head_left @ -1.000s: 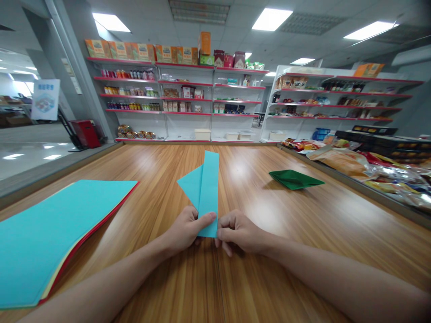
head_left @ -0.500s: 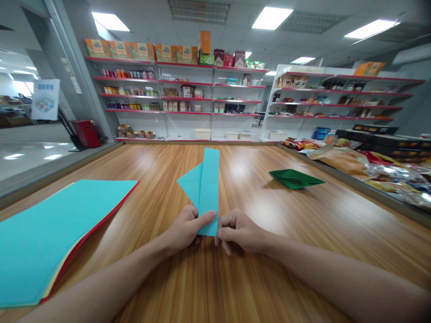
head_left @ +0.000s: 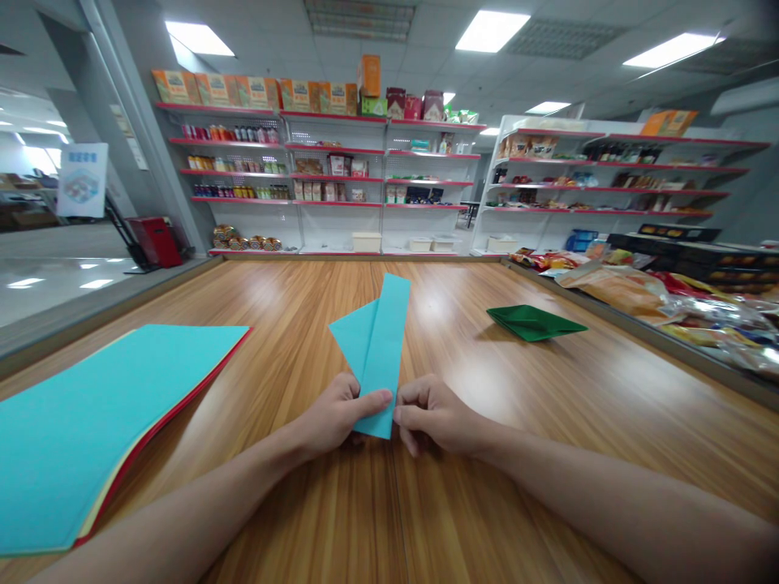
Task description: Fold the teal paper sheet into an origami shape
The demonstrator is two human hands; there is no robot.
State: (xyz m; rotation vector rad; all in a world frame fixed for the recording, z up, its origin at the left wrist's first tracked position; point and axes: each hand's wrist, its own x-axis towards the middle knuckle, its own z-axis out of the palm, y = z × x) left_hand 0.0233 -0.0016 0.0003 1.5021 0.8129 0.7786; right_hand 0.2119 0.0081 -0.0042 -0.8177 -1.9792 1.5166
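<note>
A folded sheet of light blue paper (head_left: pixel 386 349) is held over the table, a long strip tilted slightly right at its far end. A triangular flap (head_left: pixel 354 332) juts out from its left side. My left hand (head_left: pixel 341 412) grips the near end, thumb on top and the fingers mostly hidden underneath. My right hand (head_left: pixel 435 414) has its fingers curled, thumb and index pinched at the paper's right edge near the bottom. A folded green paper boat (head_left: pixel 535 323) rests on the table to the right.
A stack of coloured paper sheets (head_left: pixel 115 414), blue on top with yellow and red beneath, lies at the left. The wooden table (head_left: pixel 292 503) has a raised rim. Packaged snacks (head_left: pixel 657 300) lie beyond its right edge. Stocked shelves (head_left: pixel 334 174) stand behind.
The folded blue paper has turned a little clockwise, its far end swinging right and its near end shifting slightly toward me. Both hands stay almost in place, still at the paper.
</note>
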